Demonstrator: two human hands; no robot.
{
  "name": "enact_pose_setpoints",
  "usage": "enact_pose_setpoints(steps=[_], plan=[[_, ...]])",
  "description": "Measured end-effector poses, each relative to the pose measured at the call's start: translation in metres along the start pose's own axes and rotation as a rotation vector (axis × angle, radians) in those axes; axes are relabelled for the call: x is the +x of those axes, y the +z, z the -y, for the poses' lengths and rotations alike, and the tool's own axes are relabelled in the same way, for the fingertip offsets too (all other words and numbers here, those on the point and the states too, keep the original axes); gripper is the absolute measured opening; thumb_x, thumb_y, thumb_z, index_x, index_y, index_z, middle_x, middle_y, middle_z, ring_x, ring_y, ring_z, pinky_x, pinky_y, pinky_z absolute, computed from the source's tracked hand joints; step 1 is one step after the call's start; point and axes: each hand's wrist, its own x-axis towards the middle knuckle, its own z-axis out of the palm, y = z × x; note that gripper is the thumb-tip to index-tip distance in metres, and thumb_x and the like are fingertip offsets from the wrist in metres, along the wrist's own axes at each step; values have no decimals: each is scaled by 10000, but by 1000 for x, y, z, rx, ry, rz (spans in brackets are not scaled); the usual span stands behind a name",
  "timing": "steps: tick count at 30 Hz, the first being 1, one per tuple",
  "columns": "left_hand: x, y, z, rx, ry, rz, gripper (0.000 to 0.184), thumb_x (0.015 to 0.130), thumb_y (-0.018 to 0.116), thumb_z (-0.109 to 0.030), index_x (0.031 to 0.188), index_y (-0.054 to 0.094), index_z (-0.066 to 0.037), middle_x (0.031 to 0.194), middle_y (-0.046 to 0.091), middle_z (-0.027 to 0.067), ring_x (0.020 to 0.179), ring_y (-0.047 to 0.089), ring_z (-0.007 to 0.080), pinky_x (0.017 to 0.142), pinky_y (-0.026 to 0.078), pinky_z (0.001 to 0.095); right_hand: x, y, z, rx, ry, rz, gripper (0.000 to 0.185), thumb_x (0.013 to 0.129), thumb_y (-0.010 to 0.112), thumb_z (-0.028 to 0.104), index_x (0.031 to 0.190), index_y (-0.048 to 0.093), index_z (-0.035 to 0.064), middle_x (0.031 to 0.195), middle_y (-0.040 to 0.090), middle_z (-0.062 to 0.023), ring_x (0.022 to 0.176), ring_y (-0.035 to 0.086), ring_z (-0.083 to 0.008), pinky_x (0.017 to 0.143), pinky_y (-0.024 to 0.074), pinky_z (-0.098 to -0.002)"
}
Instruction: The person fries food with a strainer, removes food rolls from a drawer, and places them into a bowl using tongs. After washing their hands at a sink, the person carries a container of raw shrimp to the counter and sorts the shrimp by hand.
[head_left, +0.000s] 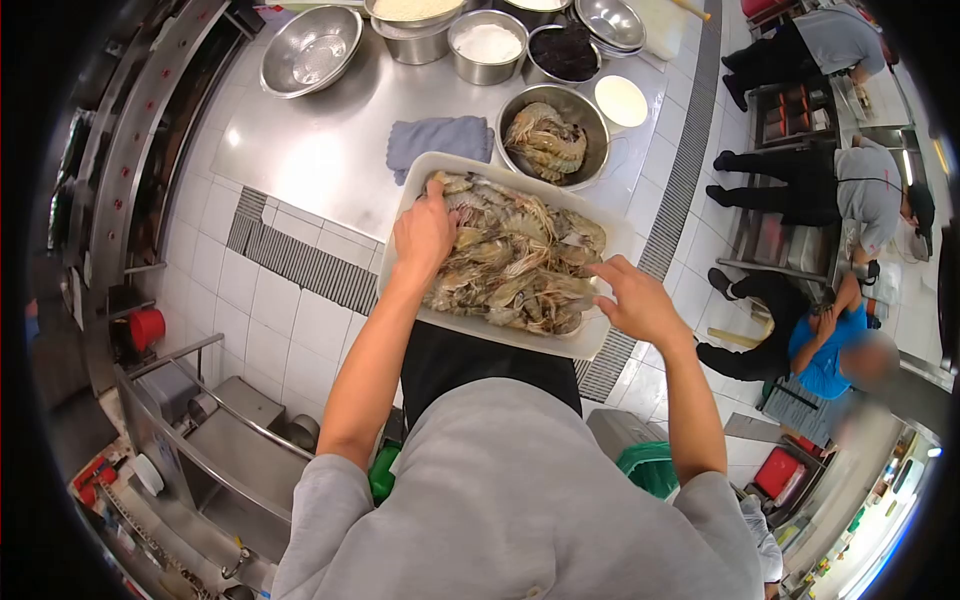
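Observation:
A pale rectangular tray [400, 190] full of raw prawns [510, 250] is right in front of my body, at the near edge of the steel table. My left hand [425, 232] grips the tray's left rim, its thumb side over the prawns; some of its fingers are hidden. Over the right end of the tray is my right hand [640, 300], thumb and fingers apart, with the fingertips close to the prawns there. Just beyond the tray a steel bowl [601, 130] holds several large prawns. A folded blue-grey cloth [440, 143] lies left of that bowl.
Along the far side of the steel table [300, 150] stand an upturned-edge bowl [312, 50], a pot of white powder [487, 45], a bowl of dark stuff [563, 52] and a white round lid [621, 101]. Co-workers [870, 185] stand at right. A bin [640, 455] is behind me.

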Motion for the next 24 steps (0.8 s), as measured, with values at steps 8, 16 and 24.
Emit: enact_pose_setpoints(steps=[8, 16, 24], plan=[[0, 3, 5, -281, -120, -38, 516, 683, 756, -132, 1148, 539, -72, 886, 644, 135, 832, 646, 322, 714, 500, 406, 14, 0, 9, 217, 35, -90, 352, 860, 648, 197, 1183, 587, 71, 1022, 597, -119, 937, 617, -323, 762, 502, -423], [-15, 14, 14, -245, 42, -125, 376, 680, 733, -123, 1030, 642, -20, 896, 657, 150, 847, 646, 331, 780, 514, 410, 86, 33, 47, 159, -240, -232, 312, 864, 645, 202, 1148, 604, 78, 1076, 604, -113, 940, 620, -303, 755, 507, -428], [-36, -21, -5, -285, 44, 135, 337, 702, 716, -121, 1006, 641, 1, 794, 656, 142, 738, 642, 317, 681, 496, 412, 182, 48, 85, -199, -345, -296, 224, 803, 558, 122, 1005, 642, 72, 741, 684, -124, 690, 689, -318, 637, 545, -422]])
